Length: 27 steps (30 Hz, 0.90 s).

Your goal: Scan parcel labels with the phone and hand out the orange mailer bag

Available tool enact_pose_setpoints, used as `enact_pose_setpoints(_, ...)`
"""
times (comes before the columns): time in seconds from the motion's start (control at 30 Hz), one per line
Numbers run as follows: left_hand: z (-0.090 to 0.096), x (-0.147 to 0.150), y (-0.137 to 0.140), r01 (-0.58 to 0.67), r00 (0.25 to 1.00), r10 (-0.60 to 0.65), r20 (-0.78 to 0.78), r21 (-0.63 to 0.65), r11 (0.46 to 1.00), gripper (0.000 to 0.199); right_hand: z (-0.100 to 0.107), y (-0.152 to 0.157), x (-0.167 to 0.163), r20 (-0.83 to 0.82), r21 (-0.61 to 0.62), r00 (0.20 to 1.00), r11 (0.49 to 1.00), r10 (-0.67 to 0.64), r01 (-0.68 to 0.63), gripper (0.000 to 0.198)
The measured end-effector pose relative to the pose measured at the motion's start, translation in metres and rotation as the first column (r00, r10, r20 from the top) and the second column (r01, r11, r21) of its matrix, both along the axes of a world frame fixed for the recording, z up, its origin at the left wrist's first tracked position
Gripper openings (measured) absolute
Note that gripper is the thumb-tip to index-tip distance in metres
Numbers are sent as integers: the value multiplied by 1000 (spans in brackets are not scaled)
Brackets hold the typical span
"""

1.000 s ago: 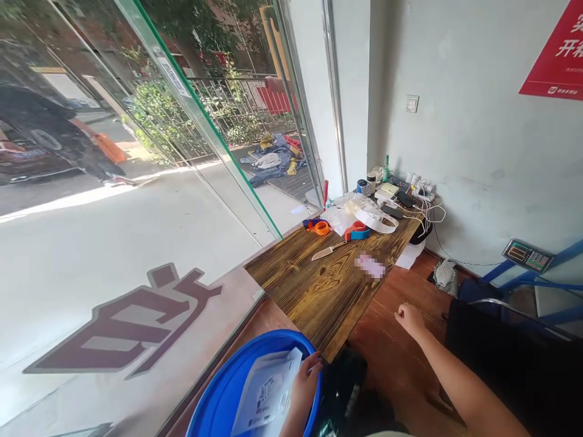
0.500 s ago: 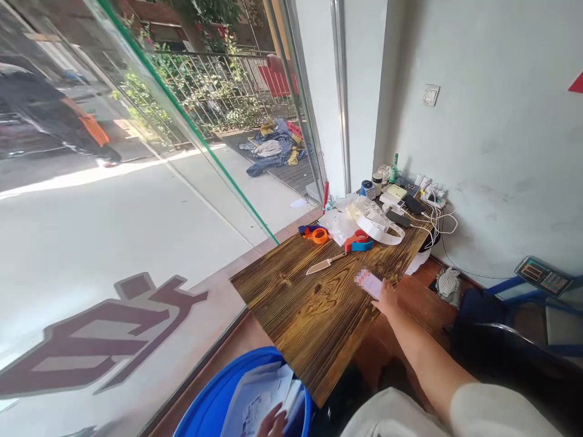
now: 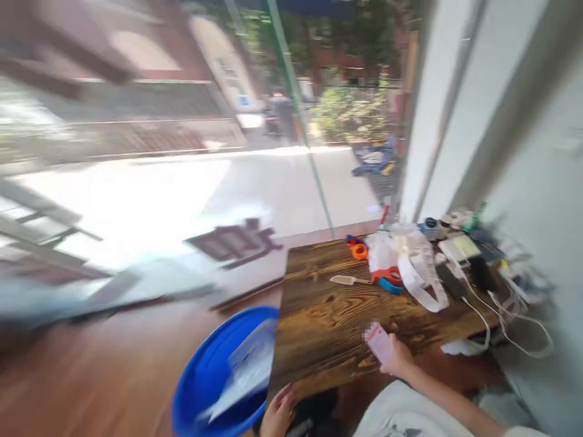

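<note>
My right hand [image 3: 401,359] is closed around a phone [image 3: 381,346] with a lit pinkish screen, held over the near edge of the wooden table [image 3: 314,328]. My left hand [image 3: 280,411] is at the table's front left corner, beside the blue bin [image 3: 200,364]; its fingers are loosely bent and I see nothing in them. Inside the bin lie white packages [image 3: 250,364], blurred by motion. A knife [image 3: 348,280] with a pale blade lies on the table beyond the phone.
An orange tape roll [image 3: 359,251], a red and blue tape dispenser [image 3: 388,280], a white label strip [image 3: 423,285] and plastic bags lie at the table's back. Devices with white cables [image 3: 505,312] crowd the right end. A glass pane [image 3: 314,164] stands behind the table.
My view has swung left, so the table appears farther right and the surroundings are smeared. My left hand has gone from above the packages in the bin to the table's corner. The phone stays in my right hand.
</note>
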<state>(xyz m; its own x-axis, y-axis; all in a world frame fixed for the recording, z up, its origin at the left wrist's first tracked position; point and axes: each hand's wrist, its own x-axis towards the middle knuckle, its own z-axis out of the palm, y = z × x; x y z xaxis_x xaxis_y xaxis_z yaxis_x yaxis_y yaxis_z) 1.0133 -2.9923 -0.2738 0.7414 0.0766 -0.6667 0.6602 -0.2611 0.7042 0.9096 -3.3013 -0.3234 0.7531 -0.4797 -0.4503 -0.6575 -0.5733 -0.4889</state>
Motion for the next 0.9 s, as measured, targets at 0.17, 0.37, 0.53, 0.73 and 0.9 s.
enact_pose_setpoints(0.17, 38, -33, -74, -233, 971, 239, 1, -208, 950, 40, 35, -9, 24, 197, 119, 905, 907, 378, -404, 67)
enact_pose_setpoints(0.37, 81, -63, -51, -373, 859, 489, 153, -467, 801, 51, 102, 85, 51, 509, 182, 606, 612, 611, -770, 75)
enact_pose_setpoints(0.53, 125, -122, 39, -478, 667, 662, 341, -485, 732, 56, 135, 190, 32, 601, 162, 432, 426, 673, -890, 78)
enact_pose_setpoints(0.73, 144, -224, 172, -604, 514, 760, 398, -461, 650, 55, 148, 342, -39, 642, 160, 279, 231, 714, -960, 77)
enact_pose_setpoints(0.9, 159, -314, 269, -651, 448, 802, 396, -470, 596, 58, 162, 456, -104, 651, 147, 156, 78, 743, -986, 74)
